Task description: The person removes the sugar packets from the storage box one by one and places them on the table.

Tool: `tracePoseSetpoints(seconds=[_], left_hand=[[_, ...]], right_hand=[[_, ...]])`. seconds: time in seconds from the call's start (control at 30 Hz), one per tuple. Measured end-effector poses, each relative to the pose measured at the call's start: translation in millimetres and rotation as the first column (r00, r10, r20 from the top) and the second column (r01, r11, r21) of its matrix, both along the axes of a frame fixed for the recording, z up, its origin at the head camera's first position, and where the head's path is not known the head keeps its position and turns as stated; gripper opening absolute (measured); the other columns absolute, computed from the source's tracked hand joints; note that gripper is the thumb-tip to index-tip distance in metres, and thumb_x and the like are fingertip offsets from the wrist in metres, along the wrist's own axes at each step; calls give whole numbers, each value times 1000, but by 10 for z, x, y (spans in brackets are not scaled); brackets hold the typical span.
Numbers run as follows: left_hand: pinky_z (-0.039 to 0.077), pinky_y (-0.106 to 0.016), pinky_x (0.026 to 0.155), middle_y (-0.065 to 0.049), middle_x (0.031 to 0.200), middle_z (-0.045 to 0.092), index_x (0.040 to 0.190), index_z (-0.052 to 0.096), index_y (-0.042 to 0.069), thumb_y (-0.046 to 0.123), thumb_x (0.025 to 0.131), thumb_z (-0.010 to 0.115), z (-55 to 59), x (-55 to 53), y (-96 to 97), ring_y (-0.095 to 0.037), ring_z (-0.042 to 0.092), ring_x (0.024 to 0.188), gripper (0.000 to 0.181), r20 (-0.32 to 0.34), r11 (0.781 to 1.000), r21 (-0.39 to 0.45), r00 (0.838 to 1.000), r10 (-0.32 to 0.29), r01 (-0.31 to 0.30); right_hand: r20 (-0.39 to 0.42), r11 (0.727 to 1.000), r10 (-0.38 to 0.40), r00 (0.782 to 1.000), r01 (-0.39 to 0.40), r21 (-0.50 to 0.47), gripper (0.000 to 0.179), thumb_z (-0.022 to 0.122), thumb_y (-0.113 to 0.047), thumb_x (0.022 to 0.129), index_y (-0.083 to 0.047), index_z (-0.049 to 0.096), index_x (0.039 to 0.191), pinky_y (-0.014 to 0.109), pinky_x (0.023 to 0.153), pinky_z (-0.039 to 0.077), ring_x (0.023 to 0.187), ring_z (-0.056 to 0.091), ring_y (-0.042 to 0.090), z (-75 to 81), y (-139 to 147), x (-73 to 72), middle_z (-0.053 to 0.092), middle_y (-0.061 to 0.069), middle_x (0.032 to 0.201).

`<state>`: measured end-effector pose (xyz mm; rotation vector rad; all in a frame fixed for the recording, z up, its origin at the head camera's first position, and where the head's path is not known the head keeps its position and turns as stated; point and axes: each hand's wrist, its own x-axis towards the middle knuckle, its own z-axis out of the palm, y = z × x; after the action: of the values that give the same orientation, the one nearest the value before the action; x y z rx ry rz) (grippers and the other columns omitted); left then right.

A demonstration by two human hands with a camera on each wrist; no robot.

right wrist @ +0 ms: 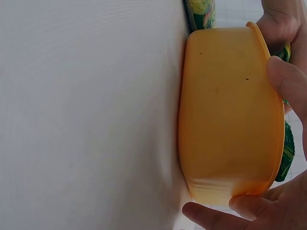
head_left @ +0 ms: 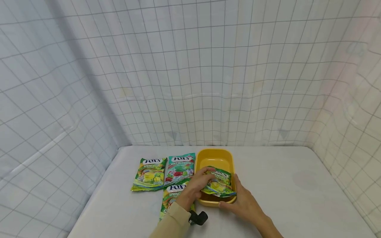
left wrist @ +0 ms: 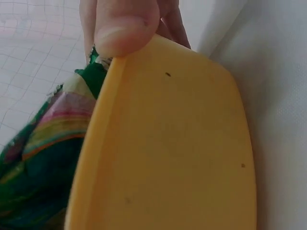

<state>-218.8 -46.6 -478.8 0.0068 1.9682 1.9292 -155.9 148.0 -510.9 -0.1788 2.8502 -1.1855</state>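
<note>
A yellow tub (head_left: 215,152) stands on the white table, a green Fox's Spring Tea candy bag (head_left: 219,185) lying tilted inside it. My left hand (head_left: 197,185) reaches over the tub's left side and grips that bag, fingers across its upper left edge. My right hand (head_left: 245,203) holds the tub's near right corner, thumb at the front rim and fingers along the right side. In the left wrist view, the right thumb (left wrist: 127,31) presses on the rim beside the bag's green and striped wrapper (left wrist: 57,139). The right wrist view shows the tub's outer wall (right wrist: 230,110).
Left of the tub lie another green Spring Tea bag (head_left: 150,175) and a teal Mint Blossom bag (head_left: 180,168). A further Spring Tea bag (head_left: 174,195) lies nearer, partly under my left forearm. White gridded cloth (head_left: 208,82) surrounds the table's back and sides.
</note>
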Motion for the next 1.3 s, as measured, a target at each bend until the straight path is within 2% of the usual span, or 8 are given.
tracePoseSetpoints(seconds=[0.13,0.3,0.57,0.83,1.07,1.2,1.3], left_hand=[[60,-36,71,-14,112,63,140,58,9,12,98,64,-44,7,5,-23,67,83,42,13,1000,-3,1000,-11,11],[58,-39,75,-15,123,59,145,56,12,5,97,66,-61,35,2,-25,64,91,49,-66,998,-63,998,-2,-2],[55,-38,79,-19,144,47,143,58,17,3,93,71,-7,94,-18,-27,60,101,54,-163,990,-128,986,40,-62],[54,-37,78,-18,148,44,141,60,22,3,94,72,34,125,-76,-26,60,100,53,-237,994,-93,971,32,-56],[53,-37,80,-18,153,40,142,60,28,9,95,73,48,140,-219,-27,59,106,53,-244,991,-87,967,78,-103],[53,-40,83,-20,155,36,146,57,27,12,97,71,54,137,-312,-31,59,110,53,-251,993,-68,965,73,-92],[52,-42,84,-20,160,29,148,54,28,14,99,69,49,137,-378,-35,56,117,53,-257,995,-58,964,63,-80]], right_hand=[[0,1000,4,1000,-4,-12,130,79,-69,74,-2,11,163,60,106,41,135,46,46,-2,-8,-2,35,26,158],[1,1000,4,1000,-4,-9,130,80,-67,75,-1,11,162,61,105,41,135,46,46,-2,-6,6,36,27,157],[18,1000,-10,1000,10,-27,131,81,-67,73,-1,11,162,60,104,42,134,48,45,-1,-18,10,38,27,156],[1,999,-10,1000,10,-32,131,82,-65,73,0,13,162,59,103,44,132,49,44,-18,-17,3,40,26,155],[-14,999,-5,1000,4,-43,130,83,-63,73,0,13,162,59,103,44,132,50,42,-27,0,7,41,25,155],[-21,1000,-6,1000,5,-29,129,83,-63,74,0,13,162,58,104,44,131,51,41,-11,10,10,42,25,154],[-24,1000,-9,1000,9,-24,129,84,-62,73,0,14,162,57,103,45,127,55,38,-6,10,10,43,24,153]])
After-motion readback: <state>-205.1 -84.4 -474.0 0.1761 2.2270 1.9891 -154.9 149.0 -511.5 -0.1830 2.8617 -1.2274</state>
